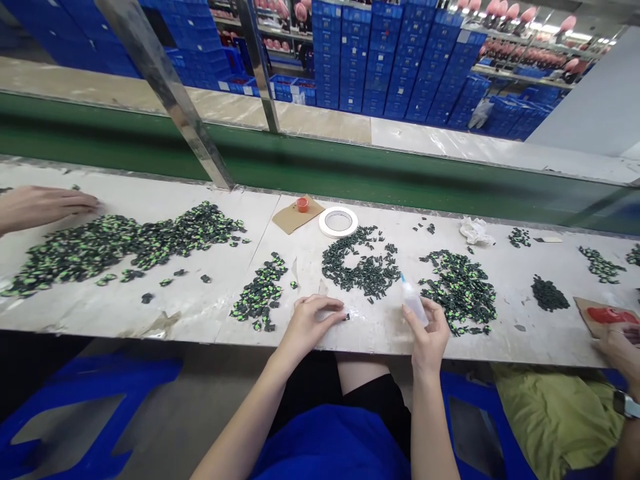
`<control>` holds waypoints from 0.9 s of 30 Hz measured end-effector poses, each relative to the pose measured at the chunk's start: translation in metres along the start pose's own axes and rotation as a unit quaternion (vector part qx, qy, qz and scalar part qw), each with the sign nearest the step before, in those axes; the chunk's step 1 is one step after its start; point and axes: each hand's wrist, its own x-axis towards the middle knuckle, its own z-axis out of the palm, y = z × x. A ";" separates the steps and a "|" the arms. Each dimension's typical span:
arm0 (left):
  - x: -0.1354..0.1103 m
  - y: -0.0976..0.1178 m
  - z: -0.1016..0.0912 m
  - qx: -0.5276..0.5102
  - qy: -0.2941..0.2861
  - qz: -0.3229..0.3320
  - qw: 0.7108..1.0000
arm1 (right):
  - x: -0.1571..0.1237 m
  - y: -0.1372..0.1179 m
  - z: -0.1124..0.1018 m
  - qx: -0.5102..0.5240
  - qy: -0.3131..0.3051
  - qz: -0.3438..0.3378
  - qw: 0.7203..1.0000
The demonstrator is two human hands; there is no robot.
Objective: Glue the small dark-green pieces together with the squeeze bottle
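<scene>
My left hand [311,319] rests at the near edge of the white workbench [200,307], fingers pinched on a small dark part [346,315]. My right hand [428,331] is wrapped round a small translucent squeeze bottle [413,301] with a blue tip, held tilted. Between and beyond my hands lies a pile of dark parts [363,267]. A pile of green-and-black parts [463,288] sits just right of the bottle. A smaller green-and-black pile [261,293] lies left of my left hand.
A roll of white tape [339,221] and a red cap [303,204] on cardboard lie farther back. A long heap of parts [115,243] spreads left, with another person's hand [43,205]. A co-worker's hand [620,347] is at right. Green conveyor [320,167] behind.
</scene>
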 end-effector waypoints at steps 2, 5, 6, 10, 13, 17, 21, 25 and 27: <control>0.006 0.002 -0.001 0.033 0.035 0.004 0.999 | 0.006 0.000 0.000 -0.004 0.015 -0.004 1.000; 0.018 0.006 0.002 0.102 0.102 0.004 0.990 | 0.011 0.006 0.003 -0.022 0.020 -0.007 1.000; 0.022 0.008 0.004 0.118 0.117 0.006 0.986 | 0.012 0.008 0.005 -0.029 0.017 -0.011 0.999; 0.036 0.012 0.015 0.160 0.162 0.011 0.974 | 0.009 0.013 0.005 -0.050 0.012 -0.036 0.998; 0.042 0.014 0.021 0.166 0.159 0.002 0.973 | 0.004 0.009 0.005 -0.076 0.006 -0.047 0.996; 0.042 0.017 0.019 0.146 0.130 -0.014 0.981 | -0.007 0.001 0.005 -0.107 0.039 -0.121 0.986; 0.035 0.022 0.012 0.093 0.120 -0.005 0.988 | -0.024 0.001 0.006 -0.130 0.159 -0.301 0.931; 0.022 0.027 0.012 -0.056 0.066 0.027 0.996 | -0.043 0.002 0.016 -0.135 0.024 -0.326 0.935; 0.015 0.027 0.015 -0.132 0.034 0.027 0.990 | -0.048 0.001 0.025 -0.109 -0.086 -0.224 0.965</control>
